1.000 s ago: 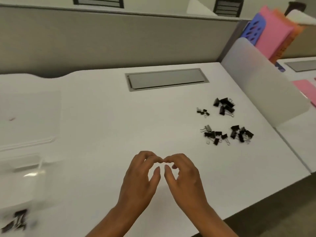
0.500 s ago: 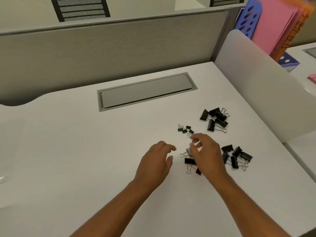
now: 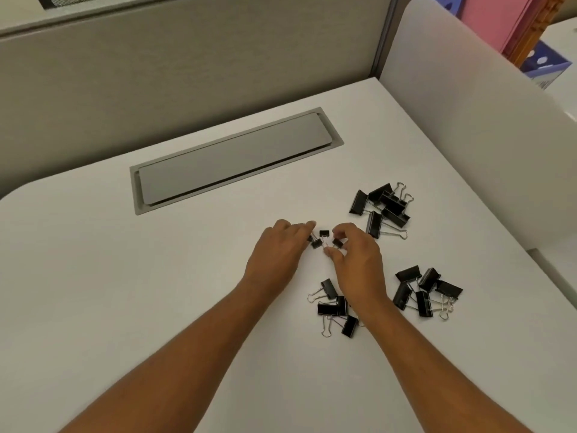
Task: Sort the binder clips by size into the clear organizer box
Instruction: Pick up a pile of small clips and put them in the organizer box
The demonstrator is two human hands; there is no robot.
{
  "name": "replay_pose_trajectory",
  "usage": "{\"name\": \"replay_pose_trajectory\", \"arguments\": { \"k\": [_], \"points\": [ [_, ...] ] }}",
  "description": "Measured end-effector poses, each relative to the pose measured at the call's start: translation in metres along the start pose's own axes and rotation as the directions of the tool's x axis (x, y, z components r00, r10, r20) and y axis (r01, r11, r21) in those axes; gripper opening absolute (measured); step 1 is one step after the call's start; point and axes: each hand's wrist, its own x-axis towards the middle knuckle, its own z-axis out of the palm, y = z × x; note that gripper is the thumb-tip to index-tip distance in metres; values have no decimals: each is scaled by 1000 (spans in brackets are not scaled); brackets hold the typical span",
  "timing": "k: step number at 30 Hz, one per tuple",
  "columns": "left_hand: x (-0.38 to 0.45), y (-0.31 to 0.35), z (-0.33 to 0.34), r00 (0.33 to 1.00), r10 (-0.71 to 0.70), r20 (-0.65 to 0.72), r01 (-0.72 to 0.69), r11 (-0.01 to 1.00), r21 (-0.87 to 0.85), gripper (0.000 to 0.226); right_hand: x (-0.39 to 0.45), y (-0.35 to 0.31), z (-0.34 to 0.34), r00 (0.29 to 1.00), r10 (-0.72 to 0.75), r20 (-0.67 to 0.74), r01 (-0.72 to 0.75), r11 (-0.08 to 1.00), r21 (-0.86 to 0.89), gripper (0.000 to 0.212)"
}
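Black binder clips lie in groups on the white desk (image 3: 125, 292). A few small clips (image 3: 324, 233) sit between my two hands. My left hand (image 3: 274, 254) touches one small clip (image 3: 316, 243) with its fingertips. My right hand (image 3: 356, 260) pinches another small clip (image 3: 337, 243) between thumb and forefinger. A pile of large clips (image 3: 382, 207) lies to the right. Medium clips (image 3: 335, 306) lie under my right wrist, and another group (image 3: 424, 292) lies farther right. The clear organizer box is out of view.
A grey cable hatch (image 3: 234, 160) is set into the desk behind my hands. A beige partition (image 3: 187, 73) stands at the back, a white divider (image 3: 484, 120) on the right. Pink and blue folders (image 3: 512, 29) stand beyond it.
Both hands have moved forward to the small clips. The view has swung right and closer, so the organizer box at the left has left the frame.
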Motion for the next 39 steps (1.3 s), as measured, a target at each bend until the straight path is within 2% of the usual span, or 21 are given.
{"name": "replay_pose_trajectory", "arguments": {
  "k": [4, 6, 7, 8, 9, 10, 11, 12, 13, 14, 15, 17, 19, 21, 24, 29, 31, 33, 35, 37, 39],
  "points": [
    [-4, -12, 3, 987, 106, -124, -100, 993, 58, 37, 1, 2, -5, 999, 30, 15, -32, 987, 157, 32],
    [-8, -8, -2, 987, -53, -152, 46, 998, -48, 29, 0, 0, -10, 998, 62, 2, -61, 965, 256, 31],
    [-11, -4, -5, 965, -214, -153, 187, 967, -172, 26, 0, -2, -13, 996, 84, 1, -80, 947, 312, 30],
    [-14, 0, -9, 908, -397, -133, 337, 882, -328, 25, 0, -5, -15, 995, 96, 3, -91, 933, 347, 28],
    [-17, 5, -13, 826, -560, -67, 458, 736, -498, 25, 1, -7, -16, 997, 83, 4, -79, 932, 353, 28],
    [-20, 10, -20, 733, -679, 42, 526, 526, -668, 25, 3, -8, -17, 999, 47, 12, -48, 946, 321, 30],
    [-22, 16, -27, 644, -741, 188, 539, 266, -799, 25, 5, -10, -17, 999, 8, 38, -18, 964, 267, 35],
    [-26, 22, -37, 574, -741, 349, 522, 2, -853, 24, 7, -10, -16, 996, -29, 80, 13, 981, 193, 41],
    [-33, 29, -46, 536, -688, 489, 489, -219, -845, 23, 9, -11, -14, 990, -64, 127, 49, 992, 114, 46],
    [-42, 35, -55, 525, -617, 586, 459, -374, -806, 22, 10, -12, -12, 981, -107, 163, 104, 994, 26, 48],
    [-53, 40, -63, 528, -551, 646, 441, -472, -763, 23, 12, -14, -11, 969, -160, 186, 174, 983, -62, 45],
    [-77, 47, -76, 550, -444, 707, 422, -583, -694, 25, 16, -17, -8, 944, -247, 220, 297, 926, -234, 29],
    [-103, 52, -85, 547, -398, 737, 433, -619, -655, 24, 21, -19, -6, 920, -252, 299, 354, 862, -363, 32],
    [-128, 55, -92, 521, -418, 744, 471, -586, -659, 22, 24, -17, -3, 911, -218, 350, 365, 821, -440, 34],
    [-167, 57, -97, 477, -470, 743, 497, -552, -669, 21, 29, -15, 5, 898, -245, 367, 410, 770, -489, 27],
    [-213, 63, -101, 360, -530, 768, 483, -598, -640, 18, 31, -29, 12, 853, -326, 409, 504, 721, -476, 21],
    [-223, 67, -103, 315, -558, 767, 470, -611, -637, 16, 18, -42, 11, 831, -384, 401, 531, 764, -368, 18],
    [-230, 69, -107, 286, -589, 756, 455, -611, -648, 16, -8, -61, 11, 837, -428, 341, 495, 858, -137, 13],
    [-233, 68, -114, 276, -641, 716, 431, -584, -688, 19, -48, -84, 11, 836, -457, 305, 456, 887, 78, 11],
    [-235, 66, -124, 298, -716, 632, 420, -496, -760, 21, -95, -104, 14, 819, -467, 333, 419, 884, 208, 10],
    [-238, 62, -136, 352, -776, 524, 444, -355, -823, 20, -140, -119, 17, 801, -465, 378, 377, 881, 286, 13]
  ]
}}
